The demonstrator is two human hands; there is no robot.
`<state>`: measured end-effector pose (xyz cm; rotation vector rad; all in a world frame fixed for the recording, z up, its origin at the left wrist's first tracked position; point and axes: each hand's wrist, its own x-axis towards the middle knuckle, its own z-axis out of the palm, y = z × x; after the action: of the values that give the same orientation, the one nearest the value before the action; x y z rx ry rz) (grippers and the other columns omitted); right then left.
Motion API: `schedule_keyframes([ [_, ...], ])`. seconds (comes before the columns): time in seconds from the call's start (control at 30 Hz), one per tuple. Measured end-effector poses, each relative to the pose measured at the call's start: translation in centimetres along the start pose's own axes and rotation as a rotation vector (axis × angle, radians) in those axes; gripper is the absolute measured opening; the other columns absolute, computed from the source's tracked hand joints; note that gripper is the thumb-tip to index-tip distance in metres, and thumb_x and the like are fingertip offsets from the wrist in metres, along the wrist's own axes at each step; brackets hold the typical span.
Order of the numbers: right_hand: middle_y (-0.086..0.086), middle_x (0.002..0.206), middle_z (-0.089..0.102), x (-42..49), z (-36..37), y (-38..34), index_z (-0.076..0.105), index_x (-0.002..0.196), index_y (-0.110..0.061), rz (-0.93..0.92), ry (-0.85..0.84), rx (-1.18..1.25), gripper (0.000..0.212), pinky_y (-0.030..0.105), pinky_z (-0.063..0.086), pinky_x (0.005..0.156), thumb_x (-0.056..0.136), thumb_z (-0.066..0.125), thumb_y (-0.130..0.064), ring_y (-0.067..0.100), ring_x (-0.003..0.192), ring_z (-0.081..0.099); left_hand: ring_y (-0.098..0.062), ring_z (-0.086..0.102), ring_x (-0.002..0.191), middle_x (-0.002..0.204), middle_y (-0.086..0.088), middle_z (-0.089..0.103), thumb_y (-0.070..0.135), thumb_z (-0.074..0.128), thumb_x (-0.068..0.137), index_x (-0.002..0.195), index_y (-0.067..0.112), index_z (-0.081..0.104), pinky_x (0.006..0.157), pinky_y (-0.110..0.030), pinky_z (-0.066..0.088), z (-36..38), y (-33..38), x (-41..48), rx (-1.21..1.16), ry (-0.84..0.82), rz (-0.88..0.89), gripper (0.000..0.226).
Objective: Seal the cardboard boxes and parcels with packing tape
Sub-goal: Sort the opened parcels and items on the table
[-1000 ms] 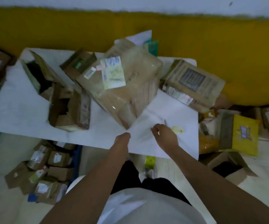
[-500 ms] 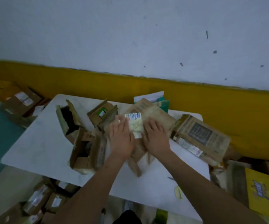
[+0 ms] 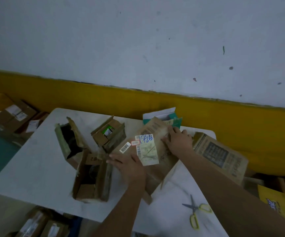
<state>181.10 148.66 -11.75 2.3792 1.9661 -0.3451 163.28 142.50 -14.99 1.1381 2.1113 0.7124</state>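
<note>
Hard to make out: the print on the big label (image 3: 147, 149) is blurred, apart from some blue handwriting; the floor parcels (image 3: 13, 115) left of the table (image 3: 27, 168) are cut off by the frame.
Counts: one labelled box (image 3: 165, 158), three open boxes (image 3: 70, 141) on the table's left half, one printed box (image 3: 218, 154) at its right edge, one pair of scissors (image 3: 194, 210) near its front right.
Labelled box: brown, creased, mid-table, with three stickers on top (one big, two small).
Left hand (image 3: 129, 166): fingers spread flat, pressing the box's near-left side.
Right hand (image 3: 177, 141): fingers laid flat on the far-right top, nothing gripped.
</note>
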Motion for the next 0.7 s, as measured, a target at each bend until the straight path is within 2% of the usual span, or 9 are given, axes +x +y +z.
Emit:
schedule_keyframes([
  [0.1, 0.01, 0.141, 0.042, -0.1, 0.0, 0.2, 0.034, 0.146, -0.019, 0.058, 0.02, 0.04, 0.07, 0.045, 0.04, 0.096, 0.094, 0.035, -0.066, 0.035, 0.12, 0.044, -0.04, 0.026, 0.145, 0.163, -0.024, 0.003, 0.035, 0.042, 0.104, 0.156, 0.0, -0.008, 0.102, -0.042, 0.042, -1.3, -0.6, 1.0, -0.08, 0.018, 0.059, 0.08],
  [0.17, 0.011, 0.128, 0.048, -0.4, 0.5, 0.3, 0.047, 0.135, -0.015, 0.098, 0.033, 0.1, 0.072, 0.041, 0.044, 0.09, 0.09, 0.041, -0.071, 0.031, 0.114, 0.05, -0.041, 0.04, 0.136, 0.161, -0.023, 0.015, 0.037, 0.043, 0.103, 0.156, 0.004, -0.008, 0.094, -0.039, 0.043, -2.2, -1.1, 2.3, -0.088, -0.003, 0.113, 0.081],
  [0.23, 0.011, 0.117, 0.056, -0.8, 1.3, 0.4, 0.055, 0.124, -0.013, 0.117, 0.053, 0.204, 0.071, 0.038, 0.046, 0.084, 0.086, 0.046, -0.072, 0.03, 0.107, 0.055, -0.04, 0.05, 0.128, 0.151, -0.025, 0.037, 0.037, 0.049, 0.101, 0.157, 0.008, 0.004, 0.096, -0.039, 0.045, -2.9, -1.7, 3.7, -0.127, -0.012, 0.085, 0.078],
  [0.3, 0.011, 0.114, 0.063, -1.2, 2.0, 0.6, 0.056, 0.122, -0.014, 0.142, 0.038, 0.352, 0.068, 0.037, 0.046, 0.08, 0.086, 0.049, -0.071, 0.031, 0.103, 0.06, -0.038, 0.057, 0.12, 0.138, -0.023, 0.052, 0.037, 0.055, 0.098, 0.155, 0.009, 0.018, 0.093, -0.036, 0.044, -3.0, -1.9, 4.1, -0.215, -0.012, -0.003, 0.073],
  [0.43, 0.01, 0.112, 0.068, -0.5, 2.5, 0.7, 0.056, 0.121, -0.018, 0.173, -0.023, 0.411, 0.065, 0.038, 0.05, 0.08, 0.085, 0.049, -0.072, 0.031, 0.1, 0.064, -0.041, 0.057, 0.116, 0.13, -0.025, 0.057, 0.048, 0.052, 0.097, 0.142, 0.001, 0.04, 0.085, -0.034, 0.042, -2.7, -2.4, 4.6, -0.304, -0.038, -0.065, 0.066],
  [0.5, 0.009, 0.11, 0.069, -0.1, 2.4, 0.6, 0.06, 0.119, -0.019, 0.176, -0.034, 0.43, 0.065, 0.037, 0.052, 0.08, 0.083, 0.051, -0.072, 0.029, 0.099, 0.065, -0.039, 0.055, 0.12, 0.134, -0.023, 0.055, 0.05, 0.048, 0.097, 0.142, 0.0, 0.041, 0.089, -0.035, 0.043, -3.1, -2.4, 4.9, -0.361, -0.074, -0.102, 0.068],
  [0.57, 0.01, 0.112, 0.07, 0.3, 2.3, 0.9, 0.063, 0.118, -0.017, 0.163, -0.086, 0.457, 0.065, 0.037, 0.052, 0.083, 0.084, 0.051, -0.072, 0.028, 0.099, 0.064, -0.034, 0.055, 0.123, 0.138, -0.017, 0.055, 0.041, 0.053, 0.099, 0.145, 0.005, 0.039, 0.095, -0.035, 0.045, -3.5, -2.4, 5.1, -0.45, -0.14, -0.117, 0.06],
  [0.6, 0.011, 0.114, 0.069, 0.3, 2.2, 1.2, 0.064, 0.117, -0.016, 0.156, -0.13, 0.472, 0.065, 0.036, 0.051, 0.086, 0.086, 0.051, -0.071, 0.029, 0.101, 0.064, -0.031, 0.058, 0.121, 0.138, -0.012, 0.056, 0.044, 0.059, 0.095, 0.145, 0.01, 0.04, 0.097, -0.036, 0.047, -3.6, -2.6, 5.0, -0.486, -0.17, -0.109, 0.063],
  [0.7, 0.013, 0.121, 0.067, 0.4, 2.0, 1.6, 0.064, 0.121, -0.013, 0.133, -0.203, 0.477, 0.065, 0.035, 0.047, 0.091, 0.089, 0.049, -0.068, 0.029, 0.108, 0.061, -0.024, 0.061, 0.117, 0.134, -0.003, 0.058, 0.08, 0.073, 0.06, 0.145, 0.028, 0.04, 0.098, -0.048, 0.052, -3.0, -4.4, 4.7, -0.492, -0.223, -0.108, 0.105],
])
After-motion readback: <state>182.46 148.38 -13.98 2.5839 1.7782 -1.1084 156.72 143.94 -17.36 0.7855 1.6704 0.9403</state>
